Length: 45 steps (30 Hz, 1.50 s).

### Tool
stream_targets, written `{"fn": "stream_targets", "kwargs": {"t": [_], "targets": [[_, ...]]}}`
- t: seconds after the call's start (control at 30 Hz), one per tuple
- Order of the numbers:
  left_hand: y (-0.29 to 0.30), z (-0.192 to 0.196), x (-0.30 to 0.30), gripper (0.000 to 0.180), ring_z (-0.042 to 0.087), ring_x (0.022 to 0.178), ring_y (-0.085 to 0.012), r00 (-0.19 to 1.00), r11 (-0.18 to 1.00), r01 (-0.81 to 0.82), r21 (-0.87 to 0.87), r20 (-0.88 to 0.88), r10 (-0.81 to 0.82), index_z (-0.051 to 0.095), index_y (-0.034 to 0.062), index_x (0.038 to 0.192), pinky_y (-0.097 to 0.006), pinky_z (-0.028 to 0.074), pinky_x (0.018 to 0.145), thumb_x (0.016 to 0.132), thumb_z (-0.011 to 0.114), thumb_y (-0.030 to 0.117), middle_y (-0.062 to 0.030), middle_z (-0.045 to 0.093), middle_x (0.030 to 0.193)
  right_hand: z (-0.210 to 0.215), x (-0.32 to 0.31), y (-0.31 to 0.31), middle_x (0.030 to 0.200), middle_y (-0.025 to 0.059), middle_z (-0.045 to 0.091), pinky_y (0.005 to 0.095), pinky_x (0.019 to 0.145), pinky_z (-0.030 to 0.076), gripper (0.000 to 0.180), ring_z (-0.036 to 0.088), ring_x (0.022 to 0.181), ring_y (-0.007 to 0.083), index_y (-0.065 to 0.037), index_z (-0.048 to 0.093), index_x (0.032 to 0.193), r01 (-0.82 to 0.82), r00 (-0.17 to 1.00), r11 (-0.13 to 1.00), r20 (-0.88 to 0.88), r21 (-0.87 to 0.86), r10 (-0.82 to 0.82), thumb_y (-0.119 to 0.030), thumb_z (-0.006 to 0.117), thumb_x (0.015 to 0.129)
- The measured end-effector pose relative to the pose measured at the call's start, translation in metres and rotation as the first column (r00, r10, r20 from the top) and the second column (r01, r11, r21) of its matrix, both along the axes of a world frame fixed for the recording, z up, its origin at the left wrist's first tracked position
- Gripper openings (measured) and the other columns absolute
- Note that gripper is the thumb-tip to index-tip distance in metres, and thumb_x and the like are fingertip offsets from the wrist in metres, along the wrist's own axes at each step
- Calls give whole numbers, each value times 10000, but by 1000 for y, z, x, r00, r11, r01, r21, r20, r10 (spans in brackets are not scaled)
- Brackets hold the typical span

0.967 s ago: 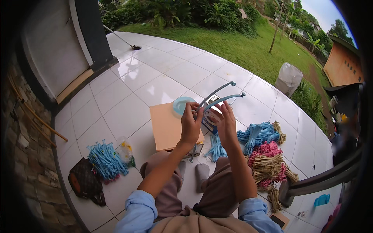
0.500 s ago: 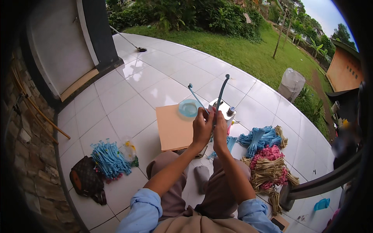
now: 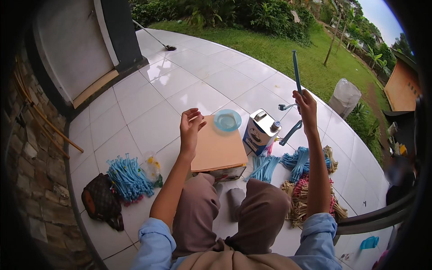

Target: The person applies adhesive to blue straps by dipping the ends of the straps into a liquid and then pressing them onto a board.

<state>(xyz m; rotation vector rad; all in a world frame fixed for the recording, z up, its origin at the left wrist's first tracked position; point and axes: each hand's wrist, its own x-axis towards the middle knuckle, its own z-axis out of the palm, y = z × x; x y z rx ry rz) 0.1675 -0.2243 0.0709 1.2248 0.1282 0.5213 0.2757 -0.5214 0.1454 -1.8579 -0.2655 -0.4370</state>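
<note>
My right hand is raised at the right, closed around blue strips. One length stands straight up above the fist. Two other ends, one short and one curved, stick out to the left below it; I cannot tell how they join. My left hand hovers beside the far left part of a tan board, its fingers half bent and apart with nothing visible in them. A round translucent blue dish rests on the board. Right of it stands a rectangular metal can with a screw cap.
Bundles of blue strips lie by the can, with blue, pink and beige ones at the right. Left of my legs are another blue bundle, a plastic bag and a dark brown bag. A broom lies farther off.
My hands were together in front of the can and have moved apart. The right has gone right with the blue strips; the left has let go and moved left.
</note>
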Motion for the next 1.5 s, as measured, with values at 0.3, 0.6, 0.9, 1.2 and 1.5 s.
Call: {"fn": "stream_targets", "kwargs": {"t": [0.3, 0.6, 0.9, 1.2, 1.5], "targets": [[39, -122, 31, 222, 373, 1147, -271, 959, 769, 63, 636, -252, 130, 539, 118, 1026, -419, 303, 988, 818, 606, 160, -91, 439, 1138, -133, 56, 21, 781, 26, 600, 252, 690, 412, 271, 519, 744, 96, -16, 625, 920, -742, 601, 660, -556, -119, 574, -263, 658, 812], [31, -161, 50, 550, 121, 1302, -427, 835, 169, 243, 955, -295, 464, 462, 157, 1211, -599, 172, 1003, 734, 698, 296, -159, 241, 1376, -233, 46, 42, 1265, 104, 405, 324, 862, 460, 186, 530, 1027, 185, -102, 694, 970, -767, 587, 632, -522, -113, 619, -146, 611, 810], [34, -168, 52, 689, 172, 1273, -462, 899, 142, 197, 970, -237, 368, 422, 132, 1275, -554, 259, 997, 695, 721, 351, -170, 268, 1366, -230, 33, 54, 1332, 118, 382, 306, 789, 495, 206, 560, 989, 191, -115, 698, 971, -770, 541, 635, -591, -62, 598, -77, 605, 792], [24, -162, 43, 651, 188, 1287, -434, 880, 80, 239, 968, -250, 405, 426, 115, 1269, -534, 253, 1018, 725, 692, 355, -173, 307, 1349, -223, 20, 45, 1259, 84, 416, 289, 754, 466, 315, 525, 777, 134, -158, 694, 991, -736, 628, 657, -526, -163, 574, 18, 594, 748], [11, -82, 65, 324, 563, 994, -274, 882, 272, -192, 943, 287, -374, 559, 145, 1004, -432, 457, 875, 817, 614, 404, -74, 566, 1064, -162, 54, 60, 700, 65, 484, 327, 584, 428, 168, 503, 633, 184, -72, 692, 926, -821, 562, 467, -614, -330, 554, -97, 651, 764]]}}
